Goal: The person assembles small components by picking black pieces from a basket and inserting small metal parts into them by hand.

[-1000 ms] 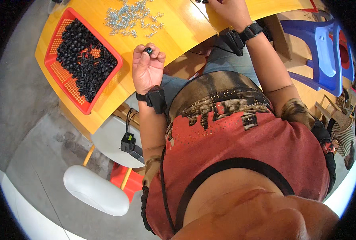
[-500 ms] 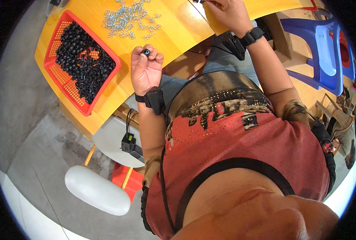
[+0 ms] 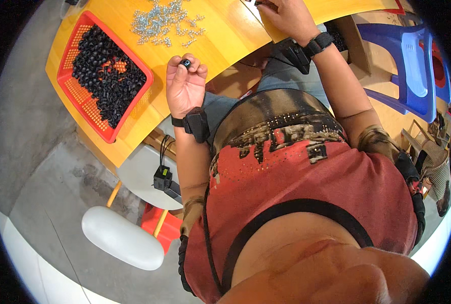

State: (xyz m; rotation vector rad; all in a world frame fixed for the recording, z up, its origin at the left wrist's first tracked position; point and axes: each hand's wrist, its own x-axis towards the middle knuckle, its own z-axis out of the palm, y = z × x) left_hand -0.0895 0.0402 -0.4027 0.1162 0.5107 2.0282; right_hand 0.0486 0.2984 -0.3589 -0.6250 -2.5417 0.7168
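My left hand (image 3: 185,86) is raised palm-up at the near edge of the yellow table (image 3: 225,40), its fingertips pinching a small black round part (image 3: 185,63). A black band sits on that wrist. My right hand (image 3: 284,17) rests on the table near the top of the view, fingers curled over something small at the frame's edge; what it holds is hidden. A red mesh basket (image 3: 78,91) full of several small black parts stands to the left of my left hand. A loose heap of small silver metal pieces (image 3: 167,23) lies beyond it.
A blue plastic chair (image 3: 413,66) stands at the right. Below the table edge are a white stool seat (image 3: 121,238), another pale seat with a black box and cable (image 3: 162,177), and a grey concrete floor (image 3: 38,126).
My left hand with the black part has shifted slightly toward the table edge. The right hand has stayed near the top of the view.
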